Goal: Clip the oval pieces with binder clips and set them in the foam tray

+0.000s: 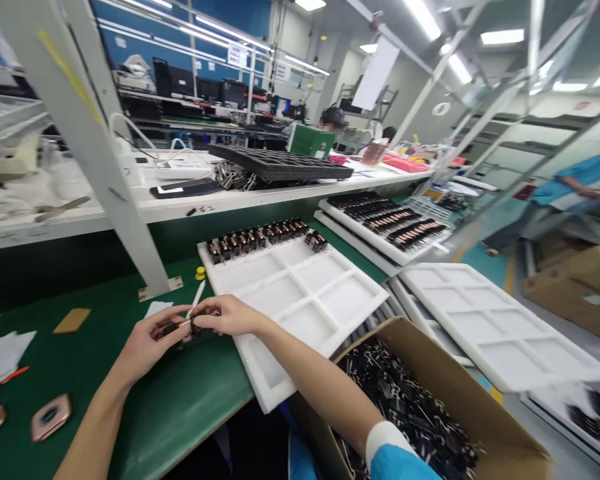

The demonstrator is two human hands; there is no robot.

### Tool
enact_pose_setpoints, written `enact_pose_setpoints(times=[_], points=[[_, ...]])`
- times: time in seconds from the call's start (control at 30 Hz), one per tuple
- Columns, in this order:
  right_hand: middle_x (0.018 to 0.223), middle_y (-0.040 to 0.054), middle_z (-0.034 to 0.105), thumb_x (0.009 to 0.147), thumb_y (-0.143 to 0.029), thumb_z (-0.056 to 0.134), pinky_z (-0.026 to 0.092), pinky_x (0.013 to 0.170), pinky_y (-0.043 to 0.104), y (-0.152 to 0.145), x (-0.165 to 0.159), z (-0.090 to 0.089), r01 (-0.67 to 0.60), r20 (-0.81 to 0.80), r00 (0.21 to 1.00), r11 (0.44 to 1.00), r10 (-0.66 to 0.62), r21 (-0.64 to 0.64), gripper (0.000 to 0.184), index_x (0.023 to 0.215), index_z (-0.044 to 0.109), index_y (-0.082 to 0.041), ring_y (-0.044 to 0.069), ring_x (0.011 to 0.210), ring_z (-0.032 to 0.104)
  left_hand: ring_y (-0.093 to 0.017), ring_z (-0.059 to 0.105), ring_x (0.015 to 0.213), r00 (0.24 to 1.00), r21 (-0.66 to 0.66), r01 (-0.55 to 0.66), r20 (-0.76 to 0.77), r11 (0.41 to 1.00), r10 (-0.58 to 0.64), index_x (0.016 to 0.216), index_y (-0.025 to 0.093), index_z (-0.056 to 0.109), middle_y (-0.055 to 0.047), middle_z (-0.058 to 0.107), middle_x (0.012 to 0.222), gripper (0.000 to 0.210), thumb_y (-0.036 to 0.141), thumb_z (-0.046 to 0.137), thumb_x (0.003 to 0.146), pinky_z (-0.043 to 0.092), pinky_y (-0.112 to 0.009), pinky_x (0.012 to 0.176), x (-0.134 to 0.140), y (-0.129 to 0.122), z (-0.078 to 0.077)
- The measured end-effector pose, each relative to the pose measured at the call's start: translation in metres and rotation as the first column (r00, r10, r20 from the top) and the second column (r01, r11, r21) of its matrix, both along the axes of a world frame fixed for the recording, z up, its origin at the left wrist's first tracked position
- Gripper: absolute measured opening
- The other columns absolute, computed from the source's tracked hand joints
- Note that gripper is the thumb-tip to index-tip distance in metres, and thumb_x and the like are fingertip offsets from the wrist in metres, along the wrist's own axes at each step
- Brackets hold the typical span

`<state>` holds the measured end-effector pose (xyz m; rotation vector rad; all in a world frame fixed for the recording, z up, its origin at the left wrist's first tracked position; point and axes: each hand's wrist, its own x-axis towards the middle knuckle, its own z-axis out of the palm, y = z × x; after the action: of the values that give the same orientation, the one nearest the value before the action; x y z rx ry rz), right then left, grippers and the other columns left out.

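My left hand is closed around a small black part with a copper-coloured strip, above the green mat. My right hand pinches at the same part from the other side, its fingertips partly hiding it. A slim white strip stands up between the two hands; I cannot tell which one it belongs to. Beside my right hand lies a white foam tray with several shallow compartments. Similar black and copper parts stand in a row along its far edge.
An open carton of loose black metal-wired parts stands below my right forearm. Stacked foam trays and a filled tray lie to the right. A white post rises ahead left; copper-coloured pieces lie on the mat.
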<state>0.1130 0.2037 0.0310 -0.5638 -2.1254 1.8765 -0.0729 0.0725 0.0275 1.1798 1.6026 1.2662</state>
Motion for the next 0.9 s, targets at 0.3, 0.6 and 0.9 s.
enact_pose_setpoints(times=[0.3,0.6,0.9], points=[[0.104,0.01,0.074,0.088,-0.041,0.059,0.057,0.073,0.032,0.111,0.106,0.014,0.801,-0.073,0.57,0.535,-0.818,0.269,0.043,0.123,0.063,-0.016,0.018,0.079,0.07,-0.027,0.069,0.096,0.935,0.104,-0.35,0.107,0.931,0.339,0.124,0.023,0.067,-0.008,0.074,0.11,0.064,0.063,0.077,0.076,0.053,-0.03,0.072,-0.012,0.009,-0.008],[0.106,0.0137,0.074,0.086,-0.033,0.055,0.04,0.09,0.038,0.191,0.19,0.001,0.683,-0.053,0.293,0.17,-0.955,0.711,0.041,0.118,0.07,-0.013,0.03,0.112,0.051,-0.026,0.07,0.08,0.939,0.081,-0.343,0.06,0.936,0.339,0.114,0.022,0.07,-0.007,0.075,0.097,0.07,0.07,0.079,0.065,0.055,-0.034,0.066,-0.007,0.01,-0.002],[0.113,0.0138,0.071,0.091,-0.025,0.053,0.033,0.095,0.037,0.216,0.175,-0.016,0.403,0.018,0.347,0.166,-0.938,0.9,0.034,0.12,0.068,-0.014,0.029,0.11,0.049,-0.024,0.068,0.079,0.931,0.081,-0.363,0.067,0.928,0.359,0.115,0.022,0.071,-0.004,0.074,0.091,0.066,0.066,0.081,0.066,0.055,-0.033,0.069,-0.01,0.008,-0.004]])
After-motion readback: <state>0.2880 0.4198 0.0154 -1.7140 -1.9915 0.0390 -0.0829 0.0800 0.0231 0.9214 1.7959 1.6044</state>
